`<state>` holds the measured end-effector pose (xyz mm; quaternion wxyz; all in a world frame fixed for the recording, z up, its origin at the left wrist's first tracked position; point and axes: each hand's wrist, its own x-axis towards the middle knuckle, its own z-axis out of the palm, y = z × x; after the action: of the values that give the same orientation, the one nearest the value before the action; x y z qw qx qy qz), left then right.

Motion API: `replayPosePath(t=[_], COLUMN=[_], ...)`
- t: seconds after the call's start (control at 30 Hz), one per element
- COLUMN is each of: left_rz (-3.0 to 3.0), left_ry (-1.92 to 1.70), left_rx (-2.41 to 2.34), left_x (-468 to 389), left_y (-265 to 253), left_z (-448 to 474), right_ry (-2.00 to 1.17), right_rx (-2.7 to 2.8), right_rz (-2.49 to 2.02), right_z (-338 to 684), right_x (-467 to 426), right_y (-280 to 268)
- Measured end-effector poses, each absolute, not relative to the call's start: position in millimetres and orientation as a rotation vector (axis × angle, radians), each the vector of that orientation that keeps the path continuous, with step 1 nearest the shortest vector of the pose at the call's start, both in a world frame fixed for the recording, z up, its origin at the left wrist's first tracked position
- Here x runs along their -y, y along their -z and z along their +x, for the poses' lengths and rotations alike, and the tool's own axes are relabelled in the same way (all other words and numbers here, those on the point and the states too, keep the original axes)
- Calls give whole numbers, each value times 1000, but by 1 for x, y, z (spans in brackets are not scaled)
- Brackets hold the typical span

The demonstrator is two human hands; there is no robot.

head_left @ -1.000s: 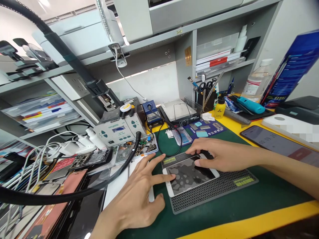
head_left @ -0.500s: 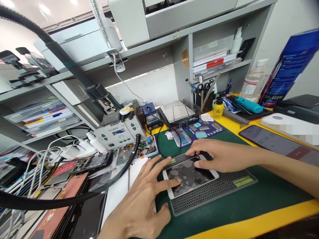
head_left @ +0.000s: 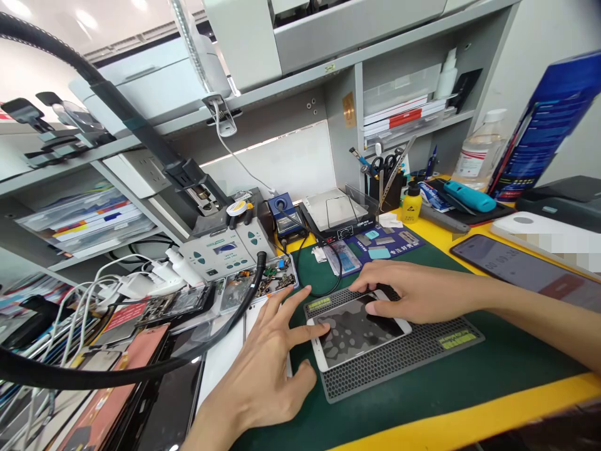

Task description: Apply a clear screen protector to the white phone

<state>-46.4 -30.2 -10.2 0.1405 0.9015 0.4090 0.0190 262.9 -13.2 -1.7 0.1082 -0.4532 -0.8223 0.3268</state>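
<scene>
Right hand (head_left: 417,291) grips the phone (head_left: 361,338) at 1 o'clock, likely steadying it; left hand (head_left: 267,360), fingers (head_left: 303,334) loosely splayed, touches its 9 o'clock end.

1 honeycomb pad (head_left: 399,359) flat on green mat (head_left: 422,388)

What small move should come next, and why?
Perhaps the left hand could slide its index fingertip across the rectangular, white-framed phone: its dark screen looks patchy, the fingertip is at its left end, the right hand at its far edge, leaving the middle exposed.
</scene>
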Motion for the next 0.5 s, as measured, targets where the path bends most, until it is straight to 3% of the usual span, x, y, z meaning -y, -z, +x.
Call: replayPosePath(t=[0.5], left_rz=[2629], left_ry=[-9], left_rx=[-1165], left_x=[35], left_y=[9], left_z=[-36], right_ry=[-934], right_rx=[2447], right_rz=[-1275], right_z=[263], right_x=[14], right_y=[1])
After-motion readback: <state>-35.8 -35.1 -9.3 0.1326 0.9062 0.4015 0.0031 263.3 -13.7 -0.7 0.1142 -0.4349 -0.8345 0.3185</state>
